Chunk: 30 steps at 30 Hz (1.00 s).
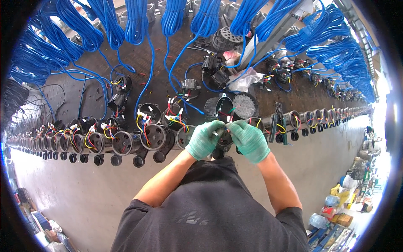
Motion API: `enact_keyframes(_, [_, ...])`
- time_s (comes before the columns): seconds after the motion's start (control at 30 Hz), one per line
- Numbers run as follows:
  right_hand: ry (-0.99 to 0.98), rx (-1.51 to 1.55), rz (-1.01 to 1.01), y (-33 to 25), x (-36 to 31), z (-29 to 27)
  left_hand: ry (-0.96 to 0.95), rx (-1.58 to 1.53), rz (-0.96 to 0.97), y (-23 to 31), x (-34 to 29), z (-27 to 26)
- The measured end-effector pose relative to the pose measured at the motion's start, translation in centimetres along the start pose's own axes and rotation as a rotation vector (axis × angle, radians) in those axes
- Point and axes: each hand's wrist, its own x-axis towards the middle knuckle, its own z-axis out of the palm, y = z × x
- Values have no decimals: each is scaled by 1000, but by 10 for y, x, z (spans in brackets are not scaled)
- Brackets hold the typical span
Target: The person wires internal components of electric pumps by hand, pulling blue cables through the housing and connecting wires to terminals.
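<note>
My left hand (205, 140) and my right hand (250, 140), both in green gloves, meet at the table's near edge. Their fingertips are pinched together on thin wires (231, 112) with small white connectors. Green and red wires show just above the fingers, while the exact spot of the grip is partly hidden. Below and between the hands is a dark round housing (225, 140), mostly covered by them. Right behind stands a black cup-shaped part (224, 105). Beside it, a round tub (244, 106) holds many small clear pieces.
Black tubular housings (121, 143) with coloured wires line the table edge on both sides. A dark tool resembling pliers (278, 122) stands among them at right. Bundled blue cables (136, 23) hang along the back. A clear plastic bag (245, 80) lies near a metal post (255, 48).
</note>
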Motion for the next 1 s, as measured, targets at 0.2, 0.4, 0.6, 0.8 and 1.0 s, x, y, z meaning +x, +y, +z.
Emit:
enact_keyframes(0.2, [20,191,182,-13,1,10,3,45,61,-1,0,1])
enact_keyframes(0.4, [-151,1308,1156,-16,5,-3,24,16,82,-7,0,2])
enact_keyframes(0.6, [183,-12,-48,-14,11,-12,24,-4,46,-4,0,2])
enact_keyframes(0.8, [89,65,-70,-1,7,1,1,-26,33,-2,0,1])
enact_keyframes(1.0, [-198,1161,999,-13,7,-5,24,-16,85,-7,0,2])
